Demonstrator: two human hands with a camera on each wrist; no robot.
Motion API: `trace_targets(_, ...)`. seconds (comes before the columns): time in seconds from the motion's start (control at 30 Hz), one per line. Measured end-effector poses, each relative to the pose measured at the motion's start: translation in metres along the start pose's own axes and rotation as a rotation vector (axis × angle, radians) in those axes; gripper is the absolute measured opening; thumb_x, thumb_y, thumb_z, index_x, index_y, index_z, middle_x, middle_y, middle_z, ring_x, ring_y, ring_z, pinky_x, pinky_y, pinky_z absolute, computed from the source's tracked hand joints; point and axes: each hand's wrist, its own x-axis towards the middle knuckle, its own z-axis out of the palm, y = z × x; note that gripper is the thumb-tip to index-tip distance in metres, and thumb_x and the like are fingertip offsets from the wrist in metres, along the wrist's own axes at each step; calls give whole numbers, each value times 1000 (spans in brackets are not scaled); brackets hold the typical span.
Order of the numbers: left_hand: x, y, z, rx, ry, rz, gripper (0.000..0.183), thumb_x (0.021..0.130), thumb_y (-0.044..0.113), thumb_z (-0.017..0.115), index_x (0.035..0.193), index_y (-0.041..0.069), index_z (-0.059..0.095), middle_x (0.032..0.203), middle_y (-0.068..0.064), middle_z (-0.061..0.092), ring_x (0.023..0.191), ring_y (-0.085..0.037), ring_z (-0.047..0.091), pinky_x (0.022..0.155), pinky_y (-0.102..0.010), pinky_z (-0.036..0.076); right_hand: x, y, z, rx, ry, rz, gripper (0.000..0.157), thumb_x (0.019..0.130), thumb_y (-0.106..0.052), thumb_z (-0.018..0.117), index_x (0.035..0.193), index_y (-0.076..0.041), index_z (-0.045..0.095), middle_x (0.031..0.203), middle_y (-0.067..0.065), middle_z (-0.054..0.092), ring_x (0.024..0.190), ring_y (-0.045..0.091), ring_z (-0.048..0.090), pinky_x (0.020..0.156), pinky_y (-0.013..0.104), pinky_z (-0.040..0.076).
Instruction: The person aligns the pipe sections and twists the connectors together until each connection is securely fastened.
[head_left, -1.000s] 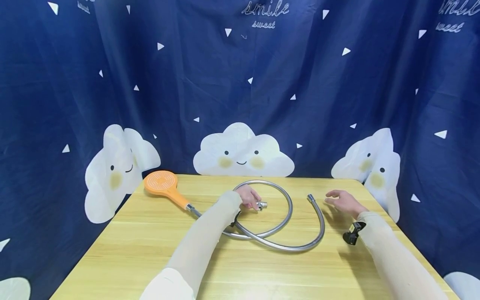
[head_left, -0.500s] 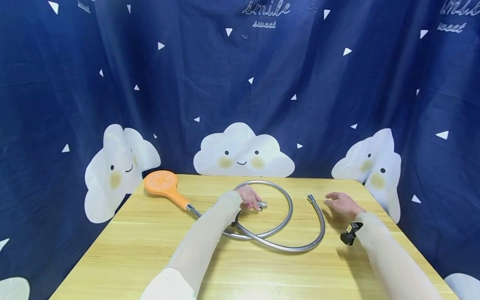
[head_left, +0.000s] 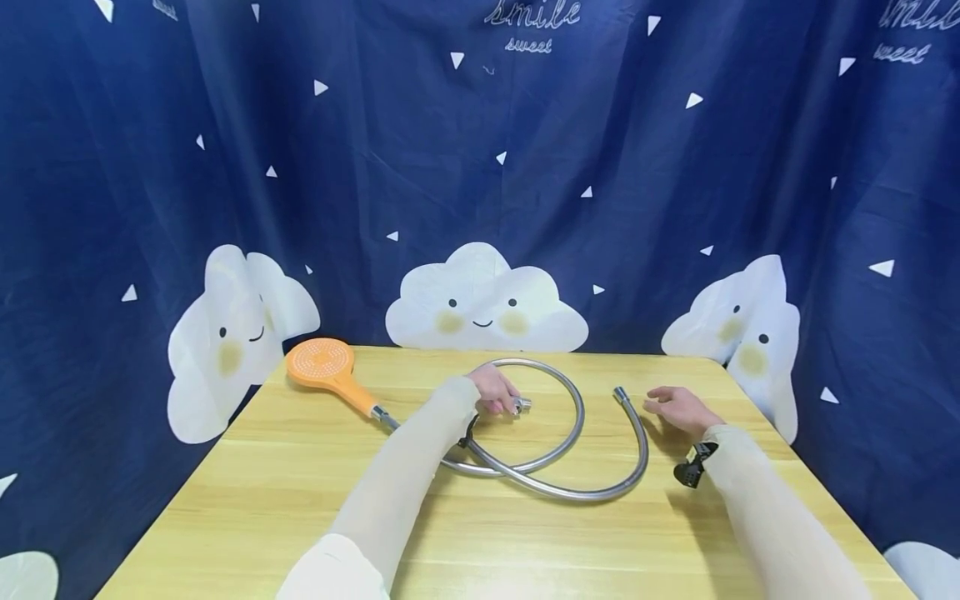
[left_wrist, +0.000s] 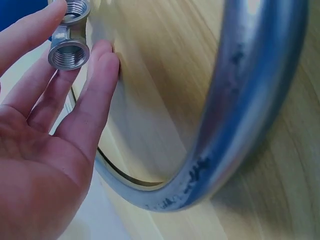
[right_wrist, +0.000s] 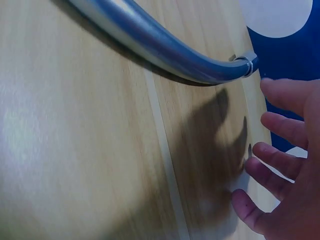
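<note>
In the head view my left hand (head_left: 492, 389) pinches a small metal tee fitting (head_left: 522, 405) above the table, inside a loop of hose. The left wrist view shows two internally threaded openings on that tee fitting (left_wrist: 69, 54), gripped between thumb and fingers. To the right, my right hand (head_left: 681, 408) hovers beside the free end of the silver shower hose (head_left: 643, 446), fingers loosely spread and apart from it. In the right wrist view its fingers hold nothing, close to the hose's metal end nut (right_wrist: 247, 64). An orange shower head (head_left: 322, 363) lies far left, joined to the hose.
A light wooden table (head_left: 480, 533) carries everything. Behind it hangs a dark blue curtain (head_left: 420, 167) with white clouds and triangles. The hose crosses itself near my left wrist, and my left forearm lies over part of it.
My right hand has drifted slightly left, nearer the hose's free end. My left hand stays in nearly the same spot with the tee fitting, which has turned slightly. Hose and shower head lie unchanged.
</note>
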Motion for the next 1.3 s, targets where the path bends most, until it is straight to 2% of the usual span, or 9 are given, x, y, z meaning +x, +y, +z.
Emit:
trace_targets(0.27, 5, -1, -4, 11, -16, 16, 36, 78, -1, 81, 113, 3, 75, 76, -10, 76, 51, -8, 59, 74, -32, 63, -1, -5, 8, 10, -69, 68, 74, 95, -42, 66, 146, 8, 44, 150, 36, 39, 139, 56, 34, 113, 65, 34)
trace_targets(0.4, 16, -4, -7, -16, -20, -1, 38, 75, -4, 82, 112, 1, 75, 73, -9, 75, 49, -9, 60, 60, -26, 62, -3, -8, 11, -19, -76, 75, 85, 88, -50, 73, 148, 3, 45, 154, 38, 29, 140, 62, 22, 114, 75, 20)
trace_targets(0.47, 17, -6, -9, -31, -17, -1, 38, 75, -5, 82, 112, 1, 75, 72, -9, 74, 48, -9, 60, 56, -23, 60, 1, 0, 15, -43, -74, 60, 92, 83, -57, 74, 148, 1, 45, 155, 40, 23, 140, 66, 16, 112, 79, 11)
trace_targets(0.53, 18, -7, -9, -41, -22, 1, 38, 75, -5, 82, 112, 1, 75, 72, -9, 74, 48, -9, 59, 53, -21, 58, 6, 9, 20, -71, -72, 52, 99, 79, -64, 74, 150, -1, 44, 156, 41, 18, 139, 69, 10, 109, 82, 8)
trace_targets(0.63, 15, -7, -10, -39, -19, 12, 38, 75, -4, 82, 112, 1, 75, 72, -9, 73, 50, -8, 59, 52, -19, 56, 11, 21, 25, -76, -66, 43, 108, 74, -71, 74, 152, -3, 42, 158, 40, 15, 138, 69, 7, 106, 83, 11)
trace_targets(0.73, 14, -5, -11, -13, -13, 20, 37, 75, -3, 82, 111, 1, 75, 74, -9, 74, 51, -9, 60, 51, -18, 54, 5, 19, 25, -70, -66, 45, 107, 73, -68, 77, 153, -6, 41, 159, 38, 13, 138, 68, 6, 104, 84, 16)
trace_targets(0.9, 9, -1, -11, 9, -5, 26, 37, 77, -2, 80, 113, 3, 75, 77, -7, 74, 54, -9, 60, 53, -17, 53, -8, 11, 23, -64, -56, 30, 99, 74, -60, 79, 152, -10, 43, 158, 40, 11, 135, 70, 5, 99, 87, 16)
trace_targets(1.13, 5, 2, -11, 0, 17, 47, 40, 74, -4, 81, 113, 2, 75, 83, -9, 75, 60, -10, 63, 72, -29, 62, -13, 4, 24, -80, -37, 60, 90, 77, -62, 75, 151, -20, 47, 162, 33, 12, 136, 69, 6, 99, 87, 16)
trace_targets(1.3, 6, 4, -9, -8, 17, 40, 38, 74, -1, 82, 112, 3, 75, 85, -8, 76, 62, -10, 64, 79, -33, 63, -12, 5, 26, -62, -28, 77, 87, 79, -59, 75, 150, -18, 48, 162, 32, 12, 137, 68, 5, 97, 88, 13)
